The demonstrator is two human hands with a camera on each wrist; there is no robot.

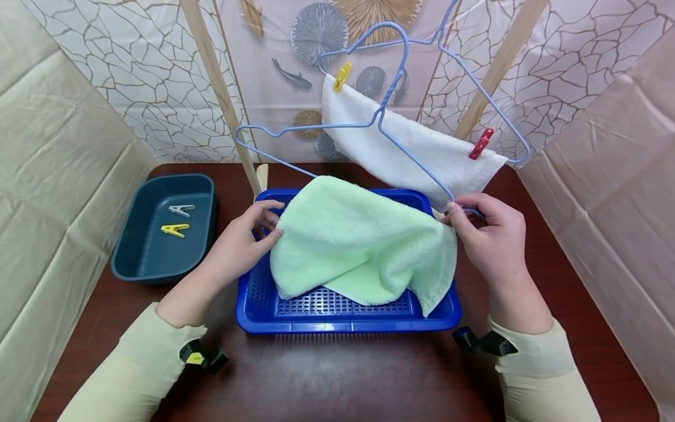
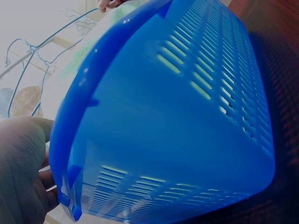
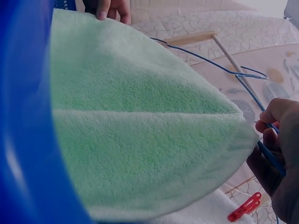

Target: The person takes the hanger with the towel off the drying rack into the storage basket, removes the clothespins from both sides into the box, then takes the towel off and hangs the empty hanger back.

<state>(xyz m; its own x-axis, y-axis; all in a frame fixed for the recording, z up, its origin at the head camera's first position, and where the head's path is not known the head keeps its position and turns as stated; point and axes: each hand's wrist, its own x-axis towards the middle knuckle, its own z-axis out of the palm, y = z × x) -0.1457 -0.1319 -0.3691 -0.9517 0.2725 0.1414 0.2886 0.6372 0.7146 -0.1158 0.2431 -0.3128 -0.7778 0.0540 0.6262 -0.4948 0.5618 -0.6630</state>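
Observation:
A light green towel (image 1: 348,234) lies folded over the lower bar of a blue wire hanger (image 1: 306,125), whose hook points up. My right hand (image 1: 493,234) pinches the right end of the hanger between thumb and fingers, right beside the towel's corner. At the opposite side, my left hand (image 1: 237,243) has its thumb at the towel's left edge, index finger extended and the other fingers loosely bent. Beneath the towel stands a blue perforated basket (image 1: 348,325). In the right wrist view the towel (image 3: 140,84) spreads between both hands.
Behind, a white towel (image 1: 401,140) hangs from another blue hanger (image 1: 487,94), held by a yellow clothespin (image 1: 342,77) and a red clothespin (image 1: 481,144). Wooden poles (image 1: 218,88) rise at the back. Left, a dark teal tub (image 1: 153,272) holds a grey clothespin (image 1: 181,210) and a yellow clothespin (image 1: 174,230).

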